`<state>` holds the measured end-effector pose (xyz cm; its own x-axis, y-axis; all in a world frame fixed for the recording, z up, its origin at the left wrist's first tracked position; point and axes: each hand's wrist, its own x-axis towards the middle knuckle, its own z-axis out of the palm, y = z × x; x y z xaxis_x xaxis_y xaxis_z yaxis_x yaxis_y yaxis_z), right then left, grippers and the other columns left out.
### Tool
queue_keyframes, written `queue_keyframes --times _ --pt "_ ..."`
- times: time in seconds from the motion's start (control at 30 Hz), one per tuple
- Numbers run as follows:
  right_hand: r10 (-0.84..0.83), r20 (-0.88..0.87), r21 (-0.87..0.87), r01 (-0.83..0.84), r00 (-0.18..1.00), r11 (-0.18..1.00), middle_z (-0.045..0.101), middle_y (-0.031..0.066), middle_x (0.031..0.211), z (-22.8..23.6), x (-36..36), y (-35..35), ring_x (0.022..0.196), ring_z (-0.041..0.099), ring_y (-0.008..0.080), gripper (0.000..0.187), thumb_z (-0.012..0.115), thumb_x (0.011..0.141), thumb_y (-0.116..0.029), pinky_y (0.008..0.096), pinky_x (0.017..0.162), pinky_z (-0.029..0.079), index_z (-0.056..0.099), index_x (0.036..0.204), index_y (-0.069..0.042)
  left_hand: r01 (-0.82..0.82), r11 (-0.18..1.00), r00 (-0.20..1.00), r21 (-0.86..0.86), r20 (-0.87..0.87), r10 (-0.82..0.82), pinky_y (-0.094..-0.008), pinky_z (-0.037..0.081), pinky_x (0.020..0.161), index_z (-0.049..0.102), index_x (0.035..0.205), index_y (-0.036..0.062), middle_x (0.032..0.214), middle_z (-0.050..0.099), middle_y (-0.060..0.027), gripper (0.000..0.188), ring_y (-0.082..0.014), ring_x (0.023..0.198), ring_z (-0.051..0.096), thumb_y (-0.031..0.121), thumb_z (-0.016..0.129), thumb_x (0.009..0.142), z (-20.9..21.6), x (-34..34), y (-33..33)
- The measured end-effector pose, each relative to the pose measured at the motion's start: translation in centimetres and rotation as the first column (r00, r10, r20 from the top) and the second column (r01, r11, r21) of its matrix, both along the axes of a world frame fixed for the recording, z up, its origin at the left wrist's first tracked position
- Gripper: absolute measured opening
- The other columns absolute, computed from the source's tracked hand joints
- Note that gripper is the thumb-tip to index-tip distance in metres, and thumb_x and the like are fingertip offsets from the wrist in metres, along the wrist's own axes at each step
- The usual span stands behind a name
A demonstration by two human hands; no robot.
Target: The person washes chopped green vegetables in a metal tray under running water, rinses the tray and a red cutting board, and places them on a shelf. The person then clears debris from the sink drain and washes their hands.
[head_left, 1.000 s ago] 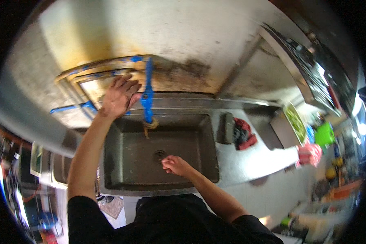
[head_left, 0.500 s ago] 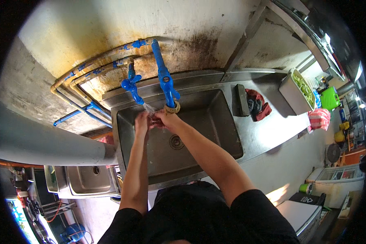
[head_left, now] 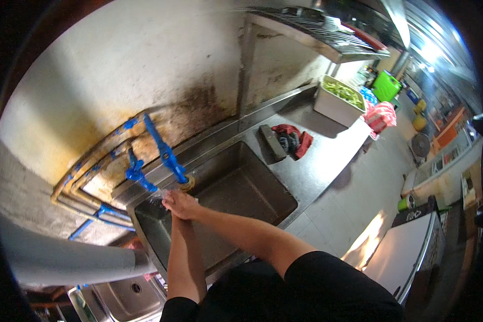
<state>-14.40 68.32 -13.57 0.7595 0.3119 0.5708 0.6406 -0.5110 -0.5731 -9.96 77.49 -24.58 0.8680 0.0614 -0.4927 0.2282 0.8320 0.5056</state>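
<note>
Under the blue left-hand tap, my right hand is laid over my left hand and its fingers are wrapped round it. The left hand is mostly covered, so its fingers cannot be made out. Running water falls onto the hands at the back left of the steel sink. To their right is the other blue tap, with a tan wrapping at its mouth. Whether anything lies between the palms is hidden.
On the steel counter right of the sink are a grey block, a dark red and black cloth and a tub of cut green vegetables. A red-striped bag is beyond. A thick grey pipe runs at left.
The view has turned toward the right, so the sink and taps appear further left and tilted. My hands, earlier side by side under the water, are now pressed together, right over left.
</note>
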Motion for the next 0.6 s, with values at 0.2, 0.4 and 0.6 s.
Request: queue_keyframes --times 0.2,0.4,0.6 --pt "0.135 -0.598 0.331 0.090 0.790 0.939 0.052 0.0268 0.134 1.8 -0.8 0.4 0.119 0.053 0.0482 0.058 0.049 0.094 -0.036 0.0469 0.101 0.043 0.042 0.140 -0.002 0.099 0.991 0.994 0.086 0.039 -0.103 -0.0397 0.053 0.081 0.061 0.117 0.0090 0.108 0.064 -0.0085 0.033 -0.0228 0.096 0.064 0.033 0.057 0.096 2.5 -0.5 1.2" --pt "0.240 -0.488 0.465 0.017 0.839 0.885 0.049 0.0286 0.136 2.2 -3.0 0.4 0.129 0.046 0.0446 0.059 0.045 0.097 -0.031 0.0443 0.108 0.036 0.031 0.146 -0.002 0.171 0.955 0.972 0.244 0.115 -0.203 -0.0380 0.052 0.081 0.060 0.122 0.0101 0.108 0.064 -0.0079 0.031 -0.0207 0.093 0.064 0.027 0.060 0.095 4.3 -0.3 2.9" --pt "0.038 -0.526 0.011 -0.038 0.850 0.999 0.045 0.0332 0.134 5.5 -3.8 -0.2 0.123 0.049 0.0480 0.068 0.055 0.092 -0.026 0.0521 0.106 0.037 0.026 0.145 0.004 0.325 0.907 0.905 0.268 0.190 -0.380 -0.0366 0.052 0.081 0.059 0.126 0.0110 0.108 0.064 -0.0073 0.032 -0.0191 0.092 0.064 0.022 0.062 0.095 5.0 -2.6 3.3"
